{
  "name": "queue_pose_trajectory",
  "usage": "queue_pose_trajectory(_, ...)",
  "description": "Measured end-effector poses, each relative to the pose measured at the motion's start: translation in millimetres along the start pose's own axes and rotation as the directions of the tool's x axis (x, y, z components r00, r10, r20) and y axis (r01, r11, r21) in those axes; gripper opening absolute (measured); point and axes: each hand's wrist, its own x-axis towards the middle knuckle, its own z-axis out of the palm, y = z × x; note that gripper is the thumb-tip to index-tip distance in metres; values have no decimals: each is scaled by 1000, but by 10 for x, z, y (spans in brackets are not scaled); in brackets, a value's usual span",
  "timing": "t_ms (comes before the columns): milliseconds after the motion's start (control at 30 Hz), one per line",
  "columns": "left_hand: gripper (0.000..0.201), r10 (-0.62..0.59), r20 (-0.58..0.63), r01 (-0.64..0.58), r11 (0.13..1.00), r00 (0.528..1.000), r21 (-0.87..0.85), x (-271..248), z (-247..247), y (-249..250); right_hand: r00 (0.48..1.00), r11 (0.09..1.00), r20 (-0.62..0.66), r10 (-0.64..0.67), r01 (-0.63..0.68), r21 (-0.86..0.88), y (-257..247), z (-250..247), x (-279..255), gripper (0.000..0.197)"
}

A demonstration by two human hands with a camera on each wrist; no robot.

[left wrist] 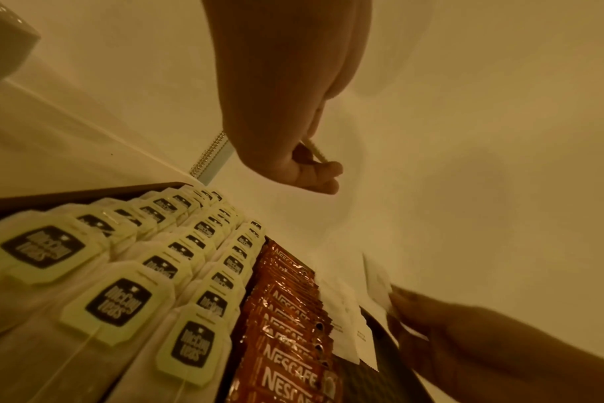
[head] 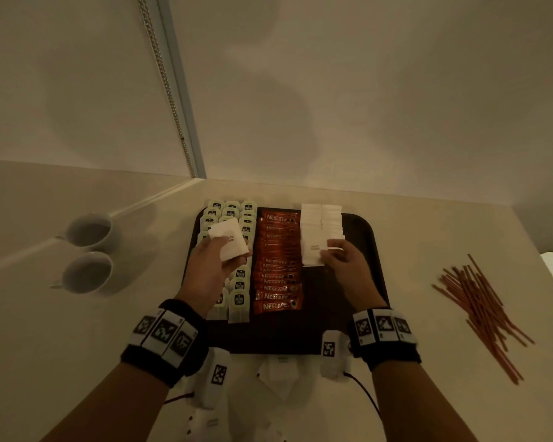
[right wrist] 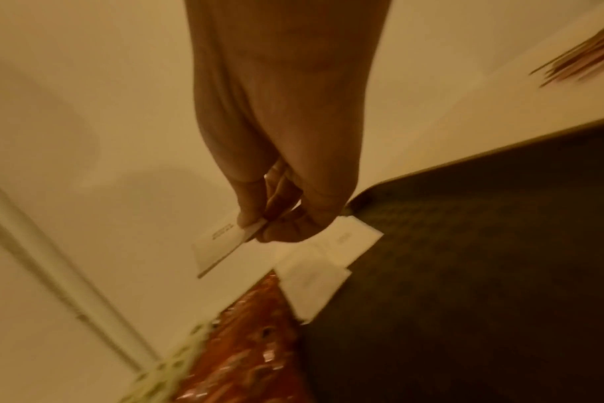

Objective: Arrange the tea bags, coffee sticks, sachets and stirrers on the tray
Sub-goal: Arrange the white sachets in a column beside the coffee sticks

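A dark tray [head: 375, 247] lies on the counter. It carries rows of tea bags [head: 239, 299] at its left, orange coffee sticks [head: 276, 272] in the middle and two columns of white sachets [head: 312, 224] to their right. My left hand [head: 216, 260] hovers over the tea bags and holds a small stack of white sachets [head: 229, 239]. My right hand [head: 342, 260] pinches one white sachet [right wrist: 221, 245] at the near end of the sachet columns. In the right wrist view the tray's right part [right wrist: 483, 259] is bare.
A loose heap of red-brown stirrers [head: 479, 311] lies on the counter right of the tray. Two white cups [head: 88, 253] stand left of it. More white sachets [head: 278, 374] lie near the counter's front edge. A wall rises close behind the tray.
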Motion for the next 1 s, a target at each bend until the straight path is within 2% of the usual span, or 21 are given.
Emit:
queue_pose_trajectory(100,20,4,-18,-4,1000,1000,-17,25,-14,-9,976,982,-218,-9,-33,-186,259,-250,207,21)
queue_pose_trajectory(200,14,-16,-24,16,999,1000,-28,33,-1,-7,955,944,-298,-15,-84,-319,414,-377,354,18)
queue_pose_trajectory(367,12,-35,-13,35,999,999,-39,50,-7,-5,966,923,-259,-1,-99,-372,462,-363,463,20)
queue_pose_trajectory(500,18,-86,-27,82,989,996,-119,36,14,34,968,919,-250,4,-102,-380,462,-324,524,18)
queue_pose_trajectory(800,26,-98,24,101,983,995,-156,12,39,73,952,850,-304,-45,-124,-511,435,-227,559,21)
queue_pose_trajectory(867,25,-88,27,91,989,996,-118,10,40,85,950,843,-309,-38,-136,-521,424,-222,569,23)
queue_pose_trajectory(933,21,-56,43,56,998,998,-8,6,33,83,948,851,-313,-57,-117,-512,390,-198,565,25)
queue_pose_trajectory(1000,22,-13,90,-2,986,996,167,-13,29,70,958,887,-261,-122,-13,-462,239,-100,485,25)
